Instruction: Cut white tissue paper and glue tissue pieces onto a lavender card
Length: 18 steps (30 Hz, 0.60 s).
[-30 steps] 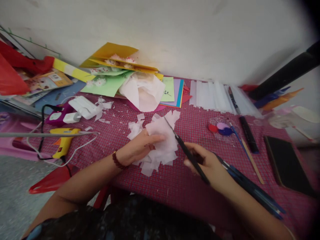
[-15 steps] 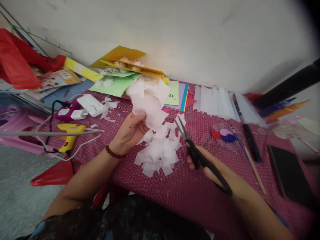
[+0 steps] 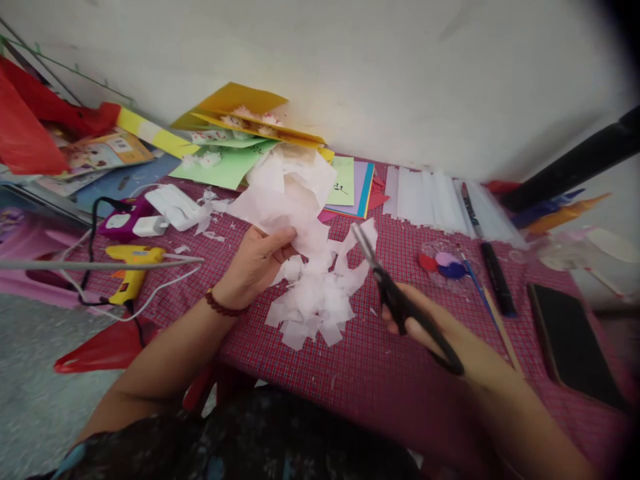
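Between thumb and fingers, my left hand (image 3: 257, 263) pinches a thin sheet of white tissue paper (image 3: 285, 217) that spreads upward above the table. My right hand (image 3: 430, 317) grips black-handled scissors (image 3: 387, 287), their blades pointing up and left, apart from the held sheet. Blur hides whether the blades are fully closed. Below and between both hands lies a heap of cut tissue pieces (image 3: 310, 303) on the red checked tablecloth (image 3: 300, 370). One longer strip lies just behind the scissor blades.
A yellow glue gun (image 3: 131, 270) and a purple power strip (image 3: 123, 220) with cables are on the left. Green and yellow folded papers (image 3: 220, 163) stand at the back. Clear plastic sleeves (image 3: 435, 200), a black marker (image 3: 497, 277) and a dark flat case (image 3: 570, 340) are on the right.
The tissue sheet in my left hand has spread out toward the left. The scissors have tilted slightly and their blades look closer together. The whole view has shifted a little.
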{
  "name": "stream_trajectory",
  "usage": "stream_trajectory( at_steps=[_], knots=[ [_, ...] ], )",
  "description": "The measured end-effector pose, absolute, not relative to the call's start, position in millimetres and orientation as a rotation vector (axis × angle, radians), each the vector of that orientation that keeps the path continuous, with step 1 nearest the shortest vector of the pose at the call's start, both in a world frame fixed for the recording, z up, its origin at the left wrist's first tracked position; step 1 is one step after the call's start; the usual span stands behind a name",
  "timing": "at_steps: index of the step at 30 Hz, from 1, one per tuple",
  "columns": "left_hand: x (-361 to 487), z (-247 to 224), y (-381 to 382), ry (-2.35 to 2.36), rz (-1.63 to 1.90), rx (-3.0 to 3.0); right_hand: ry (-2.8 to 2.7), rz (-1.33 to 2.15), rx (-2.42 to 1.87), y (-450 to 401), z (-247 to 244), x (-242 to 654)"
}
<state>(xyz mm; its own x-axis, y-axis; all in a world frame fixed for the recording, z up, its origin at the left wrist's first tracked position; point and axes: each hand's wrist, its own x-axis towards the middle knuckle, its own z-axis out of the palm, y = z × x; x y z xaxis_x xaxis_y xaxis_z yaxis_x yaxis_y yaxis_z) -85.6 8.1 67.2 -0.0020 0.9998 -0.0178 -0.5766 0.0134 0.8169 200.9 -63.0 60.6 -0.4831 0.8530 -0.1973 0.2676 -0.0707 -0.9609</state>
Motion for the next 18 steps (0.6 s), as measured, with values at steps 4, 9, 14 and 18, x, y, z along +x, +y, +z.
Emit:
stream_trajectory(
  at_steps=[4,9,14,18],
  knots=[
    [-84.9,64.9,8.7,0.775,1.400,0.743,-1.903,1.646,-1.162,-65.4,65.5,198.1],
    [-83.3,60.9,9.7,0.762,1.316,0.756,-1.875,1.642,-1.206,-65.6,63.0,196.0],
    [-80.6,57.4,8.3,0.786,1.255,0.797,-1.860,1.662,-1.202,-65.1,59.2,197.1],
    [-79.8,56.1,7.7,0.844,1.245,0.876,-1.843,1.657,-1.196,-64.8,60.4,194.4]
  ],
)
